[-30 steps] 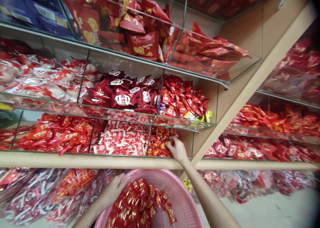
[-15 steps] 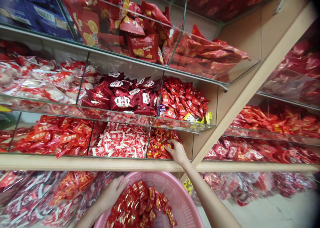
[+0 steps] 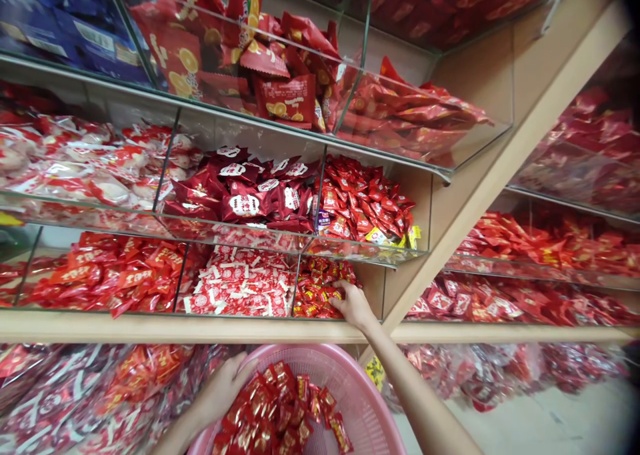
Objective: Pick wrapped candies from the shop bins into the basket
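Observation:
A pink plastic basket holds a heap of small red and gold wrapped candies. At its left rim is my left hand, its thumb and fingers gripping the edge. My right hand reaches into the bottom-shelf compartment at the shelf's right end, its fingertips on small red and yellow candies. Whether a candy is between those fingers is hard to see. Red and white candies fill the compartment just left of it.
Above are glass-fronted shelves with maroon packets, red candies and orange-printed red packets. A slanting wooden post stands beside the right forearm. Below the wooden ledge lie bagged candies.
The view has shifted very slightly. Both hands and the basket keep nearly the same places, with my right hand still at the small candies.

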Tool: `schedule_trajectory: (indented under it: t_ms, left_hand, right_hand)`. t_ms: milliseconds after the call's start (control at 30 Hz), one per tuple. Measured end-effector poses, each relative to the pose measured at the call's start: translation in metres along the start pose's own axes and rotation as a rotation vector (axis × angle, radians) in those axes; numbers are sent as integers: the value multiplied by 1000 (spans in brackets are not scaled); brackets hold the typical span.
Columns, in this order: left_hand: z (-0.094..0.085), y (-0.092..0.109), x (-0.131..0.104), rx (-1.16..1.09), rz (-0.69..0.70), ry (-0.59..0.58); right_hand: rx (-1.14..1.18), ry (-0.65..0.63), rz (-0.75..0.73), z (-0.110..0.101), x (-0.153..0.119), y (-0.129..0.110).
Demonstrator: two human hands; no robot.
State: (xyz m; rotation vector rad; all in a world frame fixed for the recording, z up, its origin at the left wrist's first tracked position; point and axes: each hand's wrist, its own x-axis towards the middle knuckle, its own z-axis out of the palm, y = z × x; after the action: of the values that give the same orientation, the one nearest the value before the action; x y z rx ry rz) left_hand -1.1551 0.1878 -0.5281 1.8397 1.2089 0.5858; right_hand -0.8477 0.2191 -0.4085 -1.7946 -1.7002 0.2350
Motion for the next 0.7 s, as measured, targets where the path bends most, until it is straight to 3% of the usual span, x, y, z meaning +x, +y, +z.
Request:
schedule_trajectory:
  t_ms: [133,300,533,700]
  left_hand:
    - [0,-2,1,8,-14,-23]
    - [2,-9,5,0,-8,-13]
    - [3,-7,4,-11,-23,-20]
    - [5,-13,6,-1,-65,0]
  right_hand:
    - [100,12,10,-10,5,-11]
    - [266,2,-167,-3,12,-30]
    - [82,-11,-238,21,8,-36]
    - [138,-23,-259,24,6,-29]
